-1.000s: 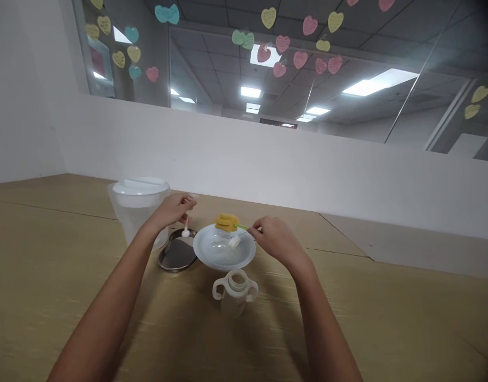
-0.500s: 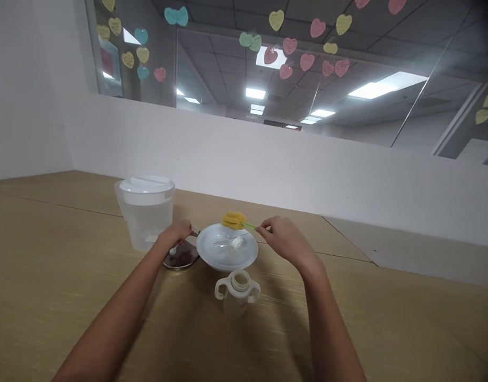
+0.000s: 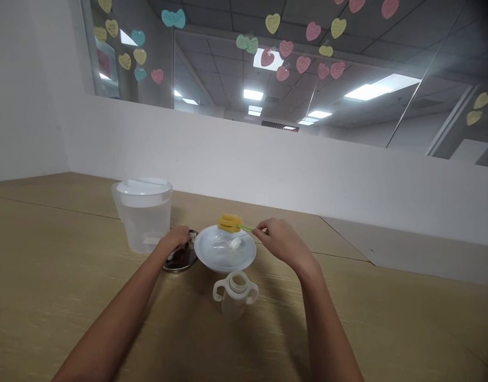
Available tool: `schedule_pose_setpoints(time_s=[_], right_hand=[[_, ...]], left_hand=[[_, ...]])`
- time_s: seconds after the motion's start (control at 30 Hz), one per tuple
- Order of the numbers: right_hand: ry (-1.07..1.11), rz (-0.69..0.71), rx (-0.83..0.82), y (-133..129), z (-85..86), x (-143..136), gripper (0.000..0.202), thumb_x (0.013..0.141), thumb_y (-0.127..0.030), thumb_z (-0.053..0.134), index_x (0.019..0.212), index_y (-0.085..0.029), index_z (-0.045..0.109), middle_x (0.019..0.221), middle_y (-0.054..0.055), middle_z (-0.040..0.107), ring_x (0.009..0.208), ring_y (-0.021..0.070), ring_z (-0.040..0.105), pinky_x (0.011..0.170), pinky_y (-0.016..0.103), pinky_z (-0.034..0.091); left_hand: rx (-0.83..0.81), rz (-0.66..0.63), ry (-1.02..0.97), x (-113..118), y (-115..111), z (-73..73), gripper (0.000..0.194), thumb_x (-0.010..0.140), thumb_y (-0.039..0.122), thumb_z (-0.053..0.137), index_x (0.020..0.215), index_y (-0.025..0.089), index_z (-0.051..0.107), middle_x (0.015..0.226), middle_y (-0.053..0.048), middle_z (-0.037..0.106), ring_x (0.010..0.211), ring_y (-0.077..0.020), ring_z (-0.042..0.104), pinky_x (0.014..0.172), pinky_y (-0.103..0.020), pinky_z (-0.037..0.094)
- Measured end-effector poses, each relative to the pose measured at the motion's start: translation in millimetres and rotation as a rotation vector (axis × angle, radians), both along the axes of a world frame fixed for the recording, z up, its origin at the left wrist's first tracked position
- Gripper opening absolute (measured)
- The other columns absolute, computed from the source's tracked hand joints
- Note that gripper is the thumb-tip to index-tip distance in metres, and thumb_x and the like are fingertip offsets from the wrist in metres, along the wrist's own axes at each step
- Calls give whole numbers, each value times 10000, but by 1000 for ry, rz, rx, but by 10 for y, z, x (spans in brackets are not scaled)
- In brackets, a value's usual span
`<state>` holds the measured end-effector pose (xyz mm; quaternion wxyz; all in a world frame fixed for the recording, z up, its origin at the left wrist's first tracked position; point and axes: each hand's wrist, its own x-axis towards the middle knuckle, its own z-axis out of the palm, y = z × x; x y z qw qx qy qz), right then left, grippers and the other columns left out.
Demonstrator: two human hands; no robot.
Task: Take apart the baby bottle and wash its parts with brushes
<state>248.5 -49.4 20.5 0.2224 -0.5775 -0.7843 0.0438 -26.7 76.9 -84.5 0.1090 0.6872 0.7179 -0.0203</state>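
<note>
My right hand (image 3: pixel 281 239) is closed on the thin green handle of a yellow sponge bottle brush (image 3: pixel 229 223). The sponge head is held over the far rim of a white bowl (image 3: pixel 204 260), where a small white piece (image 3: pixel 235 244) lies. My left hand (image 3: pixel 177 237) is lowered over a dark round tray (image 3: pixel 182 259) with a shiny rim, left of the bowl. Its fingers are curled around something small that I cannot make out. In front of the bowl stands an uncapped baby bottle (image 3: pixel 233 303) with two white side handles, touched by neither hand.
A clear plastic pitcher (image 3: pixel 146 223) with a white lid stands behind my left hand. A low white wall (image 3: pixel 244 154) borders the back of the brown tabletop (image 3: pixel 387 329). Above it is a glass pane with heart-shaped paper notes (image 3: pixel 286 49).
My left hand has dropped slightly, its fingers moving from beside the bowl's rim down to the tray. The right hand still holds the brush over the bowl, nearly unmoved.
</note>
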Motion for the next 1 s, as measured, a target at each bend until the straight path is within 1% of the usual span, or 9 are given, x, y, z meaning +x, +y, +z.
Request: schedule_pose_setpoints(time_s=[0.13, 0.23, 0.3, 0.4, 0.47, 0.57, 0.7, 0.83, 1.0], right_hand=[[-2, -7, 17, -8, 3, 14, 331, 864, -285, 427, 660, -153, 652, 669, 80, 663, 568, 145, 518, 531, 252, 286], [2, -26, 32, -14, 19, 42, 335, 863, -286, 420, 628, -158, 621, 644, 65, 647, 554, 141, 496, 528, 254, 284], [8, -40, 38, -12, 31, 69, 327, 860, -286, 423, 630, -160, 617, 647, 62, 644, 563, 142, 499, 534, 255, 290], [2, -57, 43, -3, 46, 111, 335, 861, -300, 423, 629, -160, 621, 648, 65, 644, 571, 148, 509, 540, 258, 301], [-4, -64, 47, 2, 51, 132, 345, 866, -301, 416, 639, -158, 633, 659, 74, 652, 585, 155, 526, 547, 259, 312], [9, -66, 53, 4, 57, 144, 314, 863, -277, 427, 710, -152, 672, 747, 95, 684, 670, 169, 581, 585, 253, 342], [9, -64, 45, -5, 67, 129, 282, 858, -251, 446, 801, -146, 702, 843, 117, 703, 776, 183, 623, 639, 243, 372], [-1, -65, 31, -19, 74, 106, 286, 864, -254, 444, 822, -146, 705, 868, 114, 708, 796, 186, 632, 642, 243, 377], [10, -56, 42, -30, 73, 107, 297, 875, -270, 438, 818, -144, 701, 862, 113, 707, 776, 190, 628, 641, 252, 374]], left_hand=[[35, -16, 12, -12, -25, 36, 287, 883, 346, 527, 1074, 136, 570, 1050, -75, 605, 909, -185, 600, 782, -378, 510], [86, -31, 16, -19, -65, 153, 312, 882, 399, 512, 998, 122, 599, 964, -69, 638, 846, -173, 616, 766, -371, 505], [153, -61, 11, 12, -100, 258, 342, 882, 418, 488, 939, 111, 628, 922, -92, 662, 833, -194, 628, 758, -364, 493], [279, -160, -15, 165, -158, 388, 357, 878, 396, 443, 900, 123, 672, 934, -141, 686, 886, -242, 634, 767, -328, 464], [352, -249, -31, 344, -196, 411, 350, 874, 374, 425, 953, 147, 680, 994, -143, 684, 951, -249, 620, 801, -307, 445], [418, -379, -33, 654, -250, 323, 356, 870, 372, 434, 1056, 167, 658, 1085, -126, 663, 1030, -242, 591, 864, -300, 423], [443, -496, 1, 929, -285, 100, 324, 848, 323, 499, 1085, 157, 645, 1130, -128, 641, 1071, -256, 568, 918, -333, 403], [435, -546, 31, 954, -253, -48, 332, 820, 266, 546, 1120, 147, 625, 1144, -143, 628, 1078, -286, 562, 922, -375, 407], [396, -543, 30, 861, -204, -86, 413, 783, 272, 596, 1177, 148, 586, 1181, -157, 607, 1078, -298, 567, 913, -373, 418]])
